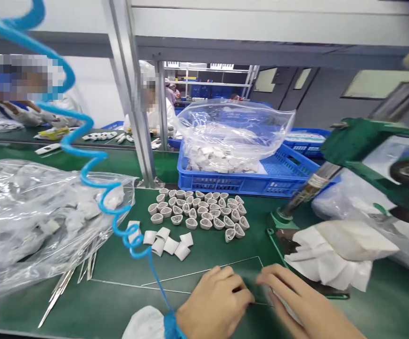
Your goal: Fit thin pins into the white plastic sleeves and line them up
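Green tabletop (94, 310), with aluminium uprights (137, 94) rising behind it and grey doors (289, 80) on the far wall. Beyond the uprights, a co-worker (153, 110) in white stands at a second bench. At far left, another co-worker's gloved hands (38, 117) sit near a row of small white parts (98, 136). A blue coiled hose (87, 160) hangs through the view down to the bottom edge.

On the tabletop: a blue crate (247, 181) holding a clear bag (233, 136) of white parts; a second clear bag (31, 226) to the left, with thin metal strips (63, 287) beside it. White cup-shaped pieces (197, 212) stand in a tight cluster, curved white strips (165, 245) just in front. Right: a green press (353, 146) and crumpled white paper (339, 249).

A thin clear sheet (208, 278) lies flat, edges barely visible. The bare left hand (213, 303) and right hand (303, 301) sit at its near right corner, curled, almost meeting. Whether they grip it: cannot tell.
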The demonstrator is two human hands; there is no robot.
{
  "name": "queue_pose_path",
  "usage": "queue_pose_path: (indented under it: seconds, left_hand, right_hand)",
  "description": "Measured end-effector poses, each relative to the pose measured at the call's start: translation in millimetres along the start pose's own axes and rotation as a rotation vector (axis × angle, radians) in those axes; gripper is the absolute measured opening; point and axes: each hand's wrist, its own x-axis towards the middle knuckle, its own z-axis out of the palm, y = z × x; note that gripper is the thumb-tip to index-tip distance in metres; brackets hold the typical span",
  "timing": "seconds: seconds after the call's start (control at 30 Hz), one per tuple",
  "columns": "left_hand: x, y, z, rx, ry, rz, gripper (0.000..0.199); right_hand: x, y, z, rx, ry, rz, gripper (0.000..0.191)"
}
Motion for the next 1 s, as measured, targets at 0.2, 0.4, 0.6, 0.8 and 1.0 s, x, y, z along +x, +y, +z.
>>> queue_pose_path:
  seconds: [0.2, 0.4, 0.6, 0.8, 1.0]
  left_hand:
    - [-44.7, -6.2, -13.0, -0.207, 0.262, 0.171, 0.033]
    - [-140.3, -18.1, -68.1, -0.008, 0.450, -0.270, 0.014]
    - [-176.0, -36.2, -66.7, 0.121, 0.265, -0.541, 0.023]
    - [-171.9, -33.5, -55.5, 0.090, 0.280, -0.511, 0.026]
    - [-170.6, -32.3, -56.0, 0.030, 0.313, -0.544, 0.028]
  right_hand:
    - [98.9, -45.9, 22.8, 0.396, -0.309, -0.185, 0.018]
    - [122.1, -91.7, 60.8, 0.309, -0.303, -0.381, 0.012]
    - [117.2, -103.5, 91.2, 0.105, -0.109, -0.513, 0.014]
    - [113.9, -98.1, 104.7, -0.056, 0.095, -0.561, 0.023]
    - [113.8, -80.8, 91.9, -0.049, 0.128, -0.597, 0.032]
